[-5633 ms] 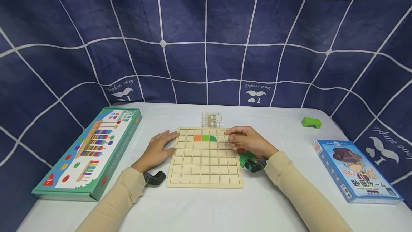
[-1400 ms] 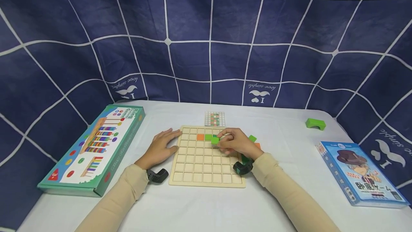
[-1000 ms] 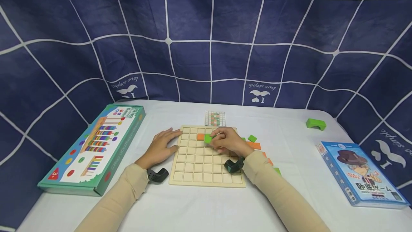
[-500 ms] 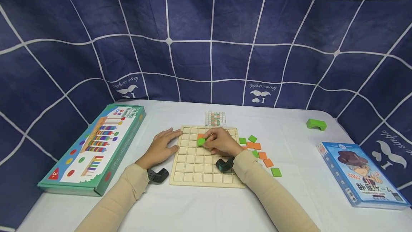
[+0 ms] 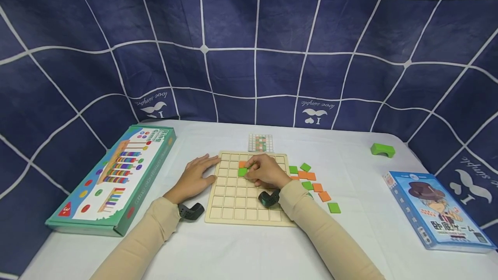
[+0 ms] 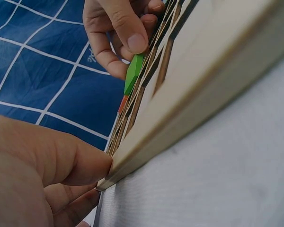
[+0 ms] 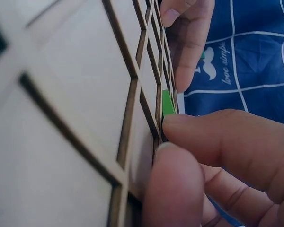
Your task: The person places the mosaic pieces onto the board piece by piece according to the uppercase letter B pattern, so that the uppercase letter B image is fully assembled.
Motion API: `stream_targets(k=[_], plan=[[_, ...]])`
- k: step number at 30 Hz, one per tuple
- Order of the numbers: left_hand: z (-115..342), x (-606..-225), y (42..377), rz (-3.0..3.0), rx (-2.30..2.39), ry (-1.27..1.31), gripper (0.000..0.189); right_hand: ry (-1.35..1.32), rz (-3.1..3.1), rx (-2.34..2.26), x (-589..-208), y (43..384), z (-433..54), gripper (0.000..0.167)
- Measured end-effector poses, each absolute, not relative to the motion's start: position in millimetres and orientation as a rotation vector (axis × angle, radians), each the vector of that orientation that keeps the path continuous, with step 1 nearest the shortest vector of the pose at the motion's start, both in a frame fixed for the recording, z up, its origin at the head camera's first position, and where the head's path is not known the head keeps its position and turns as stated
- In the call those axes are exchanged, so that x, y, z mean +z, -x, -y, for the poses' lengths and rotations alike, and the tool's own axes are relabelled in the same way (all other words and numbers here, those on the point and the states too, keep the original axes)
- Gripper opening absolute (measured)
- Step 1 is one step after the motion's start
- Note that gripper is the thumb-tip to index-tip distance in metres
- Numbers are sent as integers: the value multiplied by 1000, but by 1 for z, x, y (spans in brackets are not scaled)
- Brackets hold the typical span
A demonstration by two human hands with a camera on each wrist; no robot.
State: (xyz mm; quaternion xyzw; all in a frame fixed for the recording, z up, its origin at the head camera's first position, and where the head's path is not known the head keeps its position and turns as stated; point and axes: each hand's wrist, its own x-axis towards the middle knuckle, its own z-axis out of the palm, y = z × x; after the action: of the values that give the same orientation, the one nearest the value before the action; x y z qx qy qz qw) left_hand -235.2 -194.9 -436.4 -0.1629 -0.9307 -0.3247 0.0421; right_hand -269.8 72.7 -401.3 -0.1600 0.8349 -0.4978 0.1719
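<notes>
From the head, the right hand (image 5: 266,171) has its fingers pinched close, holding one green tile (image 5: 242,172) at their tips, over the wooden board (image 5: 241,202). One orange tile (image 5: 243,164) sits just past the green one. The left hand (image 5: 194,179) has its fingers spread, touching the board's left side. Right of the right fingers, four light green squares (image 5: 333,208) and five orange squares (image 5: 324,196) show on the table (image 5: 233,249), one orange partly hidden. One little card (image 5: 260,143) lies past the fingers.

From the left wrist, the left thumb touches the board's edge, and the right thumb is on the green tile.

From the right wrist, one finger touches the green tile; I can't tell if it lies flat.
</notes>
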Motion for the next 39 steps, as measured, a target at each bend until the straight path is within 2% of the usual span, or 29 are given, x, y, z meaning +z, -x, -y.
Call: stream_targets(k=[14,27,39], plan=[[195,-437,235,2844,-1003,502,57,502,-2253,-1492,-402,270,-80,24],[195,-436,235,2842,-1004,500,56,555,-1950,-1700,-387,268,-97,39],[195,-437,235,2839,-1003,505,56,585,-2054,-1722,-377,266,-134,41]])
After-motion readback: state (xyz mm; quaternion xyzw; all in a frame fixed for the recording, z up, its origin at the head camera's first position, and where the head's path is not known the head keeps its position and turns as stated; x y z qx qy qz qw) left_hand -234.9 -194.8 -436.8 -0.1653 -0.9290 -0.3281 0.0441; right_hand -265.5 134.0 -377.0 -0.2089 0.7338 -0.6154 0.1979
